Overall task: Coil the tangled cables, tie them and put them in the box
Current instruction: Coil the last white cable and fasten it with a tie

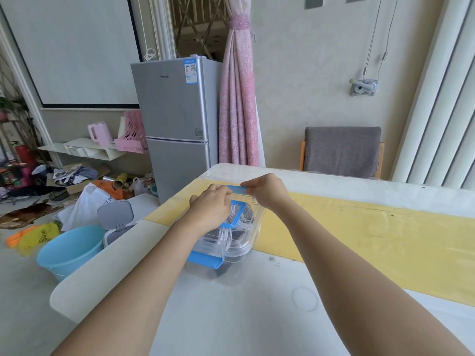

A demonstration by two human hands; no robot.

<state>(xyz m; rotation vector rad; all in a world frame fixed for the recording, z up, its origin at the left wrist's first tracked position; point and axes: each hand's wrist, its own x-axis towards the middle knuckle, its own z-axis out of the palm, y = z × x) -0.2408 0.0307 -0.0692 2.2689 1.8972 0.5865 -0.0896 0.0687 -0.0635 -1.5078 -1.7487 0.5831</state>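
Head view: the box (226, 274) sits on the table (257, 317) with its lid (239, 240) on and the white cables (237, 214) inside. The left hand (210, 204) curls its fingers over the lid's far edge, likely to steady it. The right hand (262, 188) pinches the far latch (237, 188), apparently to clip it. Whether the near latch (205, 262) is clipped is unclear.

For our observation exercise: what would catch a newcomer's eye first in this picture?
The left hand and right hand meet at the far blue latch of a clear lidded box in the middle of the table. White cables show through its lid. Behind the table stand a silver fridge and a pink curtain.
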